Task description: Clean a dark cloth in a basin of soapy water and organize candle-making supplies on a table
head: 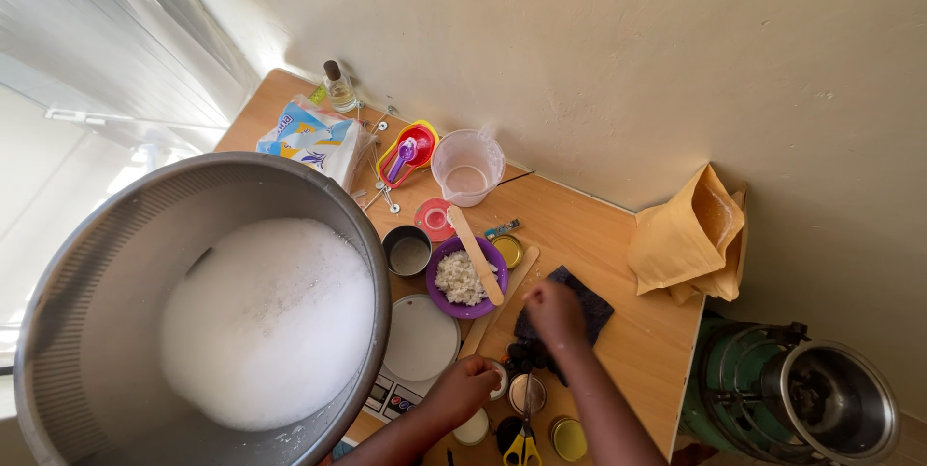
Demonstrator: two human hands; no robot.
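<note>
The big steel pot [193, 311], close to the camera and filled with white foamy stuff, blocks the bench's [637, 331] left side and part of the round white scale plate [420, 340] beside it. Taking the purple bowl [466, 278] as landmark: it holds white crumbly flakes, and a flat wooden stick [475, 254] lies across its rim. Just left of it stands a small metal cup [407, 250] with pale contents; above it, a clear plastic jug [467, 167] holding a little pinkish liquid. Right below the bowl, the right hand [554, 313] rests with fingers curled down on a dark folded cloth [570, 316]; what it pinches, I cannot tell. Lower left of the bowl, the left hand [463, 387] closes around a small white-rimmed jar [496, 381], mostly hidden by the fingers. Yellow-handled scissors [522, 447] are cut off by the picture's bottom edge.
</note>
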